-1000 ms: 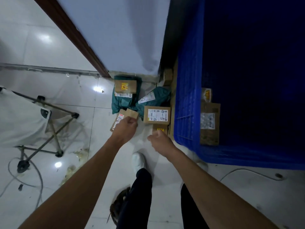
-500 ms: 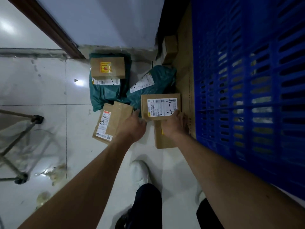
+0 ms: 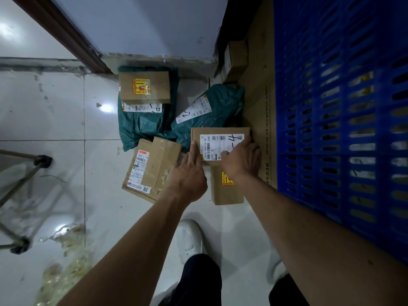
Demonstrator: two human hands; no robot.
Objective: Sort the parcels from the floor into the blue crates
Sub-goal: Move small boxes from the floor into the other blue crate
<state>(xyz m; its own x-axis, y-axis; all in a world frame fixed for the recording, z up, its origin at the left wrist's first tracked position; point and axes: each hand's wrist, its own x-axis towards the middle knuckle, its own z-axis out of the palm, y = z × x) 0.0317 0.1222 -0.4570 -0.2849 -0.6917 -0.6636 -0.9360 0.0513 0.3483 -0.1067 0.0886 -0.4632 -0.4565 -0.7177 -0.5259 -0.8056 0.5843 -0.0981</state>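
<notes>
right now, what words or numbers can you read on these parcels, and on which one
"642 L714": label on the flat box.
"V6A" and a handwritten "4": white label on the middle box.
Handwritten "2": label on the right green bag.
"BEES", cut off: cardboard sheet beside the blue crate.
Too small or blurred: the yellow stickers, barcodes and fine print.
</notes>
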